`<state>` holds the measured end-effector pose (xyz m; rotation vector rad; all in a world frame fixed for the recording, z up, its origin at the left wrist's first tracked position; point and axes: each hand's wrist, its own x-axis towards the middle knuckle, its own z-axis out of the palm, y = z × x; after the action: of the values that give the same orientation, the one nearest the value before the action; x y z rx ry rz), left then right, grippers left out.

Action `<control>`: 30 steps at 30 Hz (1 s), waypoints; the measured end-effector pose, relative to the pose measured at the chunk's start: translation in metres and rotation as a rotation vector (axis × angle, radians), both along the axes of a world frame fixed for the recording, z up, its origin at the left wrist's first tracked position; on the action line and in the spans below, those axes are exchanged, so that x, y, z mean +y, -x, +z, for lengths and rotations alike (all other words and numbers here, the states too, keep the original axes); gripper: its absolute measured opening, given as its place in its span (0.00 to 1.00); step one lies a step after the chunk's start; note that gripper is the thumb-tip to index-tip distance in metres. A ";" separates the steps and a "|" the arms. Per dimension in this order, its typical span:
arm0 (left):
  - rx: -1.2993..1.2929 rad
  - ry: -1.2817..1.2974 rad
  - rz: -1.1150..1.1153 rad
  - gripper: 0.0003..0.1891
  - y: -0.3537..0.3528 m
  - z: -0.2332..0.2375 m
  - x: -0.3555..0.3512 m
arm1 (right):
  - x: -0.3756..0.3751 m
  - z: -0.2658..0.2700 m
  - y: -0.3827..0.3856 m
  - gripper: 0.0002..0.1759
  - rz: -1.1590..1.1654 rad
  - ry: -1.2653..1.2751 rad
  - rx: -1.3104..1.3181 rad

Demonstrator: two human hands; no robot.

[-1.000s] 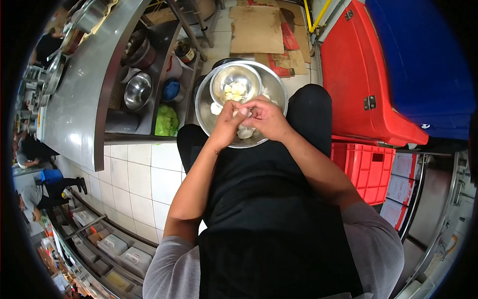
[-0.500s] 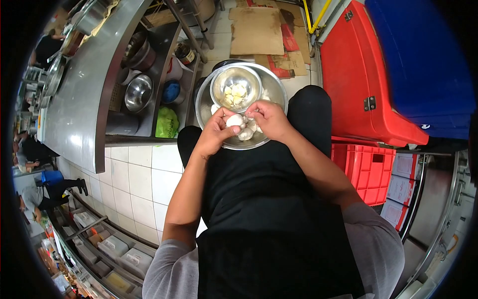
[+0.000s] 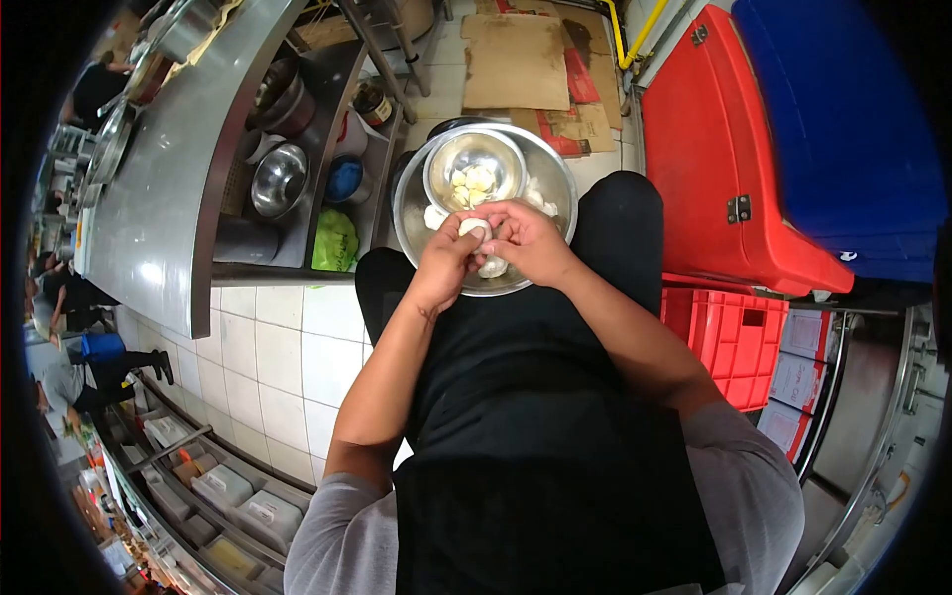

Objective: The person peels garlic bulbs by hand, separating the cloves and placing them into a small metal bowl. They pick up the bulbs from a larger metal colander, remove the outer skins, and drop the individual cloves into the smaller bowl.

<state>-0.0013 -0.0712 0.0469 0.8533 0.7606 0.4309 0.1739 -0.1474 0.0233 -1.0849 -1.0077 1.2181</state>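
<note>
A white garlic bulb (image 3: 474,227) is held between my two hands, over the near part of a large metal bowl (image 3: 563,193). My left hand (image 3: 446,258) is closed round the bulb from the left, thumb on top. From the right, my right hand (image 3: 528,241) has its fingers bent against the same bulb. A smaller metal bowl (image 3: 434,164) sits inside the large one and holds several pale peeled cloves (image 3: 476,184). More garlic bulbs (image 3: 493,266) lie in the large bowl, partly hidden under my hands.
On the left stands a steel table (image 3: 164,188) with shelves of bowls and a green bag (image 3: 334,241). Cardboard (image 3: 516,74) lies on the floor ahead. To the right are a red cooler (image 3: 704,149), a blue one (image 3: 843,129) and a red crate (image 3: 724,342). People are at the far left.
My hands have come closer together. My right hand has moved left onto the garlic bulb, and my left hand has shifted right and slightly up with it.
</note>
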 end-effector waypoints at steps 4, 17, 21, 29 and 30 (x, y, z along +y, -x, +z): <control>0.020 -0.170 0.035 0.12 -0.011 -0.003 -0.009 | 0.001 -0.007 -0.004 0.28 0.056 -0.051 -0.187; -0.013 -0.055 0.081 0.09 -0.011 -0.002 -0.002 | 0.001 -0.001 -0.004 0.26 0.018 0.029 0.084; 0.080 -0.223 0.027 0.11 -0.008 -0.011 -0.002 | -0.001 0.002 0.004 0.26 0.022 -0.022 0.127; -0.053 -0.341 -0.103 0.24 0.003 0.007 0.001 | -0.005 0.001 -0.004 0.11 0.124 0.055 0.099; -0.052 -0.342 -0.102 0.24 0.006 0.004 0.002 | -0.004 -0.001 -0.005 0.09 0.086 0.061 0.063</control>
<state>-0.0069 -0.0691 0.0506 1.1907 0.6000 0.4983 0.1785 -0.1513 0.0223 -1.0532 -0.9829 1.3520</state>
